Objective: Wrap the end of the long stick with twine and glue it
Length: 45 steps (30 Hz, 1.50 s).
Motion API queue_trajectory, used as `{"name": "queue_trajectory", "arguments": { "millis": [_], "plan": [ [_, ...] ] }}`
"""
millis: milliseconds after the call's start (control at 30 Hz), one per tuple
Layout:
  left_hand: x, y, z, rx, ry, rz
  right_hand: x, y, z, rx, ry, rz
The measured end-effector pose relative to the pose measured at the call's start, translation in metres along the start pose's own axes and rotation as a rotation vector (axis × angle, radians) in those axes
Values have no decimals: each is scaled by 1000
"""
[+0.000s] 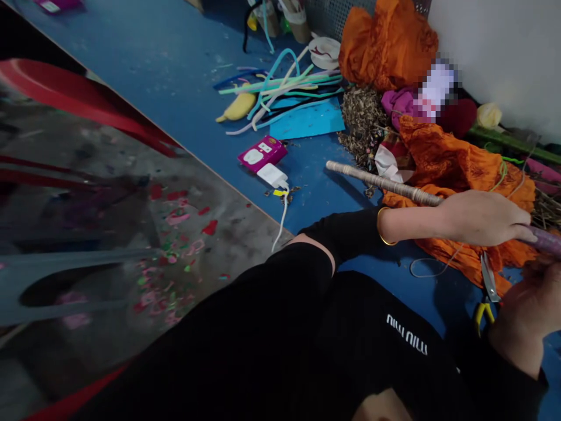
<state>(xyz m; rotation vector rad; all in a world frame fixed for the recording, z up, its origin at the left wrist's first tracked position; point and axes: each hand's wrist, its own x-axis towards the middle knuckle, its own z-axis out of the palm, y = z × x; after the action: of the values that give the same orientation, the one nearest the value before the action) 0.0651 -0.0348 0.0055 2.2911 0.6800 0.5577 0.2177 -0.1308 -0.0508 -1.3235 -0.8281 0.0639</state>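
Observation:
My left hand (pixel 482 216), with a gold bangle at its wrist, is closed around a long stick (pixel 390 186). The stick's beige-brown part looks wrapped in bands and points to the upper left; beyond my fingers it shows purple. At the right edge, my right hand (pixel 532 298) is curled by the purple end, partly cut off by the frame. Beneath the stick spreads a crumpled orange cloth (pixel 456 158). Scissors with yellow handles (pixel 486 292) lie beside my right hand, and a thin loop of thread (pixel 432 272) rests nearby on the blue table (pixel 175 52).
A purple power socket (pixel 263 153) with a white plug and cable sits near the table edge. Beyond it are a blue sheet (pixel 311 120), coloured strips (pixel 284 88), a yellow banana-shaped thing (pixel 239 108) and dried plant bits (pixel 362 120). A red stool (pixel 74 99) stands left; scraps litter the floor.

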Motion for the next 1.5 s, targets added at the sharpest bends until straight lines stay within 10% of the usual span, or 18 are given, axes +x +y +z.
{"name": "queue_trajectory", "arguments": {
  "millis": [167, 367, 567, 1000, 1500],
  "plan": [
    [-3, -2, 4, 142, 77, 23, -1, 2, -7, 31, -25, 49],
    [-4, -8, -2, 178, 211, -34, -5, 8, -17, -185, -419, 156],
    [-8, -12, 6, 218, 209, -5, -7, 8, -14, -80, -94, 121],
    [-16, -7, 37, 390, 23, 87, -6, 8, -11, 244, -253, 439],
    [-15, -11, 16, -61, -76, 7, -6, 4, -18, -55, -394, 89]
  ]
}}
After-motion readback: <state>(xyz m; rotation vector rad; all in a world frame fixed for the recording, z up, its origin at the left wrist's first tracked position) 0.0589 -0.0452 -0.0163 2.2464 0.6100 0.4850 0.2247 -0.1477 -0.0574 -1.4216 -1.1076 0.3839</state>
